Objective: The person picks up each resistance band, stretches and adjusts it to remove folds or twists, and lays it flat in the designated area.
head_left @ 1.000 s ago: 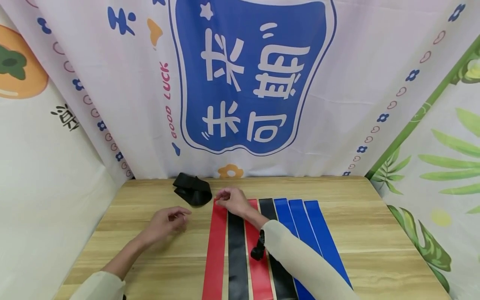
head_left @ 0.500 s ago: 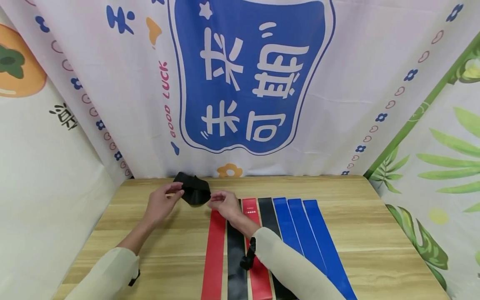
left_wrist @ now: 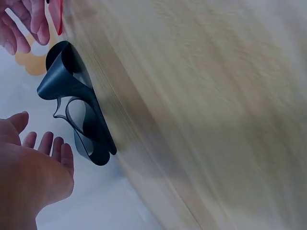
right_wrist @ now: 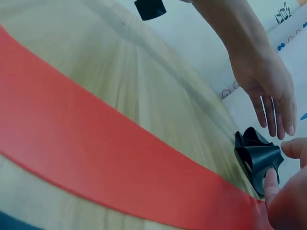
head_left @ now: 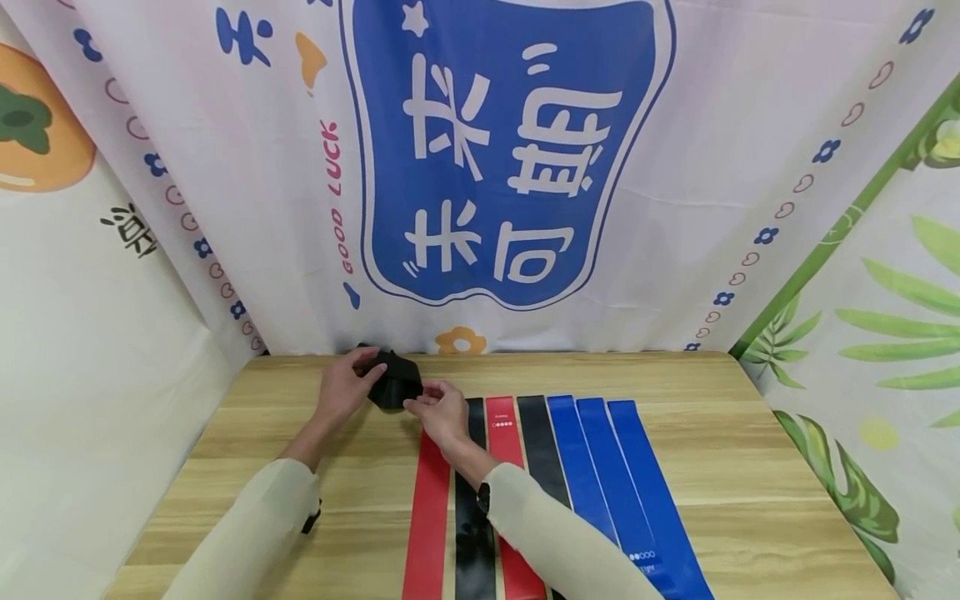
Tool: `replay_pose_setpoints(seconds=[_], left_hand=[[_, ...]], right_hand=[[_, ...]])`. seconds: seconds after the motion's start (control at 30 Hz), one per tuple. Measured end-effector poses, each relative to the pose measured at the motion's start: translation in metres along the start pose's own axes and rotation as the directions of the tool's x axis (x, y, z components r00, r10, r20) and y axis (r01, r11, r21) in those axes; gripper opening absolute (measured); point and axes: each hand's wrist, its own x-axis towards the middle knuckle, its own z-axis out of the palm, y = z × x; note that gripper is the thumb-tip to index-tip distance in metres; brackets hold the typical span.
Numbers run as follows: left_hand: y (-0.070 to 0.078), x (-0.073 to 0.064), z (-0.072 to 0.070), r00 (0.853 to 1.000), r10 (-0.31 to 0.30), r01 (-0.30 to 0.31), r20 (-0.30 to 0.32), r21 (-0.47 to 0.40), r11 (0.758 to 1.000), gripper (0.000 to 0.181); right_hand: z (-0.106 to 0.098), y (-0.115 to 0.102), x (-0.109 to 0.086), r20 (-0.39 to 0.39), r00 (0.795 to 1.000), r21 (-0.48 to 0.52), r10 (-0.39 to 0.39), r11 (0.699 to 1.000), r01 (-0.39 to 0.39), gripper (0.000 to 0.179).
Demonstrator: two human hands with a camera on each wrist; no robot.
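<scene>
A crumpled black exercise band (head_left: 395, 382) lies in loose loops near the back edge of the wooden table. My left hand (head_left: 347, 387) is over its left side; the left wrist view shows the fingers loosely extended, a small gap from the loops. On the other side, my right hand (head_left: 444, 417) is poised with relaxed fingers, its fingertips right at the band's edge in the right wrist view. Beneath the right hand and forearm, flat bands are laid side by side: a red band (head_left: 429, 517) at the left, then a black band (head_left: 471, 467).
Further right come another red band (head_left: 504, 433), another black band (head_left: 536, 425) and several blue bands (head_left: 592, 450). The wooden table (head_left: 750, 483) ends against a printed cloth backdrop (head_left: 690, 167), and cloth also hangs at both sides.
My left hand has moved forward and right, up to the crumpled black band. My right hand has shifted slightly left from the red band's far end towards it. The bands lie as before.
</scene>
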Motion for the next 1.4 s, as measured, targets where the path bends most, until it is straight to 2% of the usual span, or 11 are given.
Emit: replay_pose_setpoints(seconds=[0.23, 0.43, 0.57, 0.77, 0.9, 1.03, 1.17, 1.27, 1.4], left_hand=[[-0.002, 0.009, 0.007, 1.000, -0.029, 0.029, -0.004, 0.011, 1.000, 0.042], [-0.005, 0.014, 0.012, 0.998, -0.063, 0.063, 0.017, -0.004, 0.998, 0.044], [-0.008, 0.016, 0.013, 0.998, -0.063, 0.064, 0.019, -0.011, 0.998, 0.043], [-0.011, 0.015, 0.017, 0.998, -0.068, 0.068, 0.018, -0.029, 0.997, 0.036], [-0.012, 0.013, 0.020, 0.994, -0.111, 0.111, 0.013, -0.039, 0.993, 0.032], [-0.010, 0.013, 0.021, 0.986, -0.166, 0.166, 0.005, -0.079, 0.983, 0.030], [-0.007, 0.011, 0.021, 0.981, -0.193, 0.193, 0.012, -0.127, 0.973, 0.030], [-0.004, 0.010, 0.020, 0.978, -0.209, 0.210, 0.024, -0.163, 0.964, 0.029], [-0.001, 0.008, 0.019, 0.968, -0.248, 0.251, 0.042, -0.230, 0.940, 0.029]], right_hand=[[-0.001, -0.003, 0.010, 0.002, 1.000, -0.069, -0.012, 0.998, 0.012, 0.061], [-0.002, -0.003, 0.020, 0.019, 1.000, -0.131, 0.018, 0.991, -0.015, 0.055], [0.000, -0.003, 0.026, 0.030, 0.999, -0.149, 0.041, 0.988, -0.036, 0.051], [0.002, -0.002, 0.029, 0.004, 0.998, -0.167, 0.062, 0.984, -0.060, 0.041], [0.004, 0.000, 0.031, -0.019, 0.998, -0.151, 0.066, 0.986, -0.069, 0.033], [0.006, -0.001, 0.031, -0.040, 0.997, -0.154, 0.069, 0.985, -0.074, 0.030], [0.007, -0.002, 0.031, -0.056, 0.996, -0.165, 0.073, 0.983, -0.082, 0.028], [0.008, -0.001, 0.031, -0.061, 0.995, -0.108, 0.080, 0.990, -0.086, 0.027], [0.008, 0.002, 0.032, -0.042, 0.994, 0.042, 0.102, 0.994, -0.100, 0.025]])
